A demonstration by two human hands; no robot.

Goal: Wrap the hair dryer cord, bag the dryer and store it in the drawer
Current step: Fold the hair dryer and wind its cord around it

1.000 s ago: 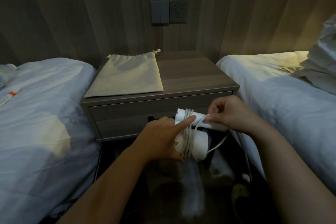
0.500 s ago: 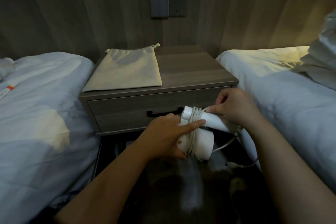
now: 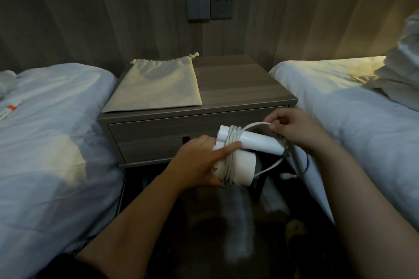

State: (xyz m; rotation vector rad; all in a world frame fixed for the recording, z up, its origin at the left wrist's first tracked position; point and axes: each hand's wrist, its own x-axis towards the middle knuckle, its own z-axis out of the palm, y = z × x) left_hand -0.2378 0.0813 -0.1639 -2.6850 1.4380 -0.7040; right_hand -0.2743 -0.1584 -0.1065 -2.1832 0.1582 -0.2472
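Left hand [image 3: 199, 163] is gripping the dryer [image 3: 240, 156] in front of the drawer [image 3: 158, 133], w/ index finger pinning the coils. Right hand [image 3: 292, 129] is pinching the cord [image 3: 254, 125]; bag [image 3: 156, 86] is lying flat on the table [image 3: 244, 88].

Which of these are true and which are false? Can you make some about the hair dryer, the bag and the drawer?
1. The left hand holds the hair dryer. True.
2. The cloth bag already holds the dryer. False: it lies flat on the nightstand.
3. The right hand pinches the cord. True.
4. The drawer is open. False: it is shut.
5. The cord's plug sits in the wall socket. False: it dangles low.
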